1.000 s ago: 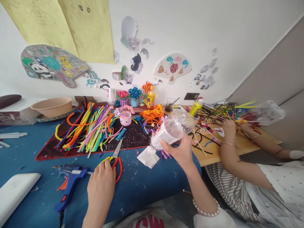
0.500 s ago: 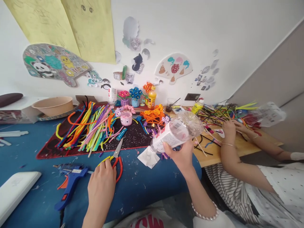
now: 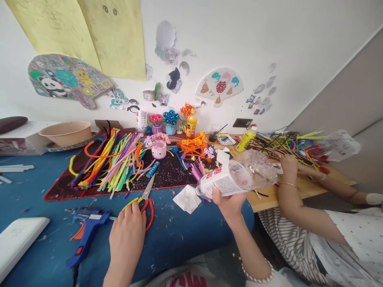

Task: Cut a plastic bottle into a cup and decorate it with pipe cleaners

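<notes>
My right hand (image 3: 229,202) grips a clear plastic bottle (image 3: 236,179) with a white label, held nearly on its side above the blue table edge, its base pointing right. My left hand (image 3: 128,236) rests palm down on the blue tabletop (image 3: 179,235), fingers together, fingertips touching the yellow and red handles of scissors (image 3: 144,199). A blue glue gun (image 3: 86,235) lies just left of that hand. A crumpled white tissue (image 3: 187,198) sits between my hands.
A dark mat (image 3: 167,171) carries a heap of coloured pipe cleaners (image 3: 113,159), a pink cup (image 3: 158,149) and orange pipe-cleaner shapes (image 3: 193,145). A person on the right (image 3: 302,207) handles pipe cleaners on a wooden table (image 3: 299,185). A brown bowl (image 3: 66,133) stands far left.
My right hand has swung the bottle rightward and tipped it flatter, base toward the other person. My left hand has stayed on the scissors handles.
</notes>
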Motion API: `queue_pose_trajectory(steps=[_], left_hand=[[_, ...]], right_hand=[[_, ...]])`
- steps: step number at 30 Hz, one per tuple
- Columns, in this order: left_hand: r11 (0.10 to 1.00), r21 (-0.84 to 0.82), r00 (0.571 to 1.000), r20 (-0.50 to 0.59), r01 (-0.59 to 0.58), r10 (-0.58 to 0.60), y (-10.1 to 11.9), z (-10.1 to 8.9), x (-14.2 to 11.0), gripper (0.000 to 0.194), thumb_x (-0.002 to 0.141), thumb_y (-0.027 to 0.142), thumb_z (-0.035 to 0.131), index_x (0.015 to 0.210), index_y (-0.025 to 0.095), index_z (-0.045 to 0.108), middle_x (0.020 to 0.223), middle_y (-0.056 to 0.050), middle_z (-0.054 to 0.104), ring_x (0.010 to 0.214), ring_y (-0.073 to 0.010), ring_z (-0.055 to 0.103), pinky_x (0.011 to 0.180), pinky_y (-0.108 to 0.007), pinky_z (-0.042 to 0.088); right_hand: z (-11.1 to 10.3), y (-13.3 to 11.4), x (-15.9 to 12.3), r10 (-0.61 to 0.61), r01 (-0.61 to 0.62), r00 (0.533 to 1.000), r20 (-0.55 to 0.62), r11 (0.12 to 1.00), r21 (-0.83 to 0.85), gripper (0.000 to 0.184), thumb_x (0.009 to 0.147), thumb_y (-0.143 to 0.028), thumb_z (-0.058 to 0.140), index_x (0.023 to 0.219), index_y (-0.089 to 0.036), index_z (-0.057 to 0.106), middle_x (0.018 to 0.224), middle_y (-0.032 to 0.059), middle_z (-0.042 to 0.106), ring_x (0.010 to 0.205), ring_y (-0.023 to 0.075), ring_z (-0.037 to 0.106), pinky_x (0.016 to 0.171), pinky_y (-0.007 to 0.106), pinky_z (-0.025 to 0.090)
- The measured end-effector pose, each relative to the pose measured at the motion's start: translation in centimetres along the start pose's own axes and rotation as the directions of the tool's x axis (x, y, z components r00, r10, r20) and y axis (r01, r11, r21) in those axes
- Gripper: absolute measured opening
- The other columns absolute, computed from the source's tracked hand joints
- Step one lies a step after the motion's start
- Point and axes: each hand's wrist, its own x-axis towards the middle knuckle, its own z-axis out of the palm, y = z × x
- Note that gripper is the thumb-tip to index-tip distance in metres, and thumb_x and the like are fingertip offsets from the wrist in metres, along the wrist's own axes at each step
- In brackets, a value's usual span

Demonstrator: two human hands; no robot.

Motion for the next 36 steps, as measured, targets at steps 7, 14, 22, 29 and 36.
queue_pose_trajectory(steps=[7,14,22,29,36], left_hand=[[1.000,-0.006,1.000,0.004,0.002,-0.002,0.0,-0.2,0.1,0.024,0.098,0.023,0.038,0.103,0.011,0.058,0.086,-0.011,0.065,0.088,-0.0303,0.066,0.073,-0.038,0.048],[1.000,-0.020,1.000,0.000,0.011,-0.011,-0.1,0.2,0.0,0.026,0.098,0.023,0.039,0.105,0.010,0.059,0.090,-0.013,0.067,0.091,-0.0305,0.066,0.077,-0.039,0.049],[0.999,-0.032,0.999,0.027,0.027,-0.026,0.0,-0.4,0.2,0.026,0.097,0.021,0.041,0.107,0.009,0.062,0.090,-0.013,0.068,0.092,-0.0303,0.067,0.077,-0.038,0.051],[0.999,-0.038,0.999,0.025,0.032,-0.031,0.0,-0.3,0.1,0.027,0.097,0.021,0.041,0.106,0.008,0.062,0.090,-0.013,0.068,0.092,-0.0307,0.068,0.079,-0.039,0.052],[0.999,-0.040,1.000,0.022,0.021,-0.020,-0.2,-0.1,0.1,0.029,0.097,0.021,0.039,0.109,0.008,0.062,0.093,-0.014,0.069,0.094,-0.0297,0.067,0.080,-0.038,0.051]], right_hand=[[2.3,-1.2,-1.3,-0.019,0.019,1.000,-0.005,0.999,-0.026,0.022,0.062,-0.038,0.071,0.074,-0.021,0.062,0.061,0.0059,0.071,0.047,0.0232,0.066,0.048,0.032,0.055],[1.5,-2.2,0.6,-0.040,0.041,0.997,-0.062,0.999,0.011,0.028,0.069,-0.047,0.070,0.076,-0.020,0.064,0.059,0.0084,0.069,0.060,0.0290,0.071,0.062,0.039,0.059],[4.0,-2.5,-0.6,-0.041,0.041,0.999,0.016,0.999,0.002,0.034,0.062,-0.042,0.070,0.088,-0.021,0.063,0.067,0.0061,0.073,0.052,0.0244,0.069,0.050,0.032,0.057],[3.2,-2.2,0.9,-0.039,0.039,0.998,-0.051,0.999,-0.015,0.024,0.066,-0.046,0.068,0.063,-0.024,0.057,0.050,0.0034,0.065,0.044,0.0240,0.064,0.050,0.034,0.055],[5.1,-2.5,-0.6,-0.007,0.006,0.998,0.064,1.000,0.019,0.037,0.061,-0.039,0.070,0.092,-0.020,0.062,0.068,0.0048,0.073,0.056,0.0247,0.070,0.051,0.032,0.057]])
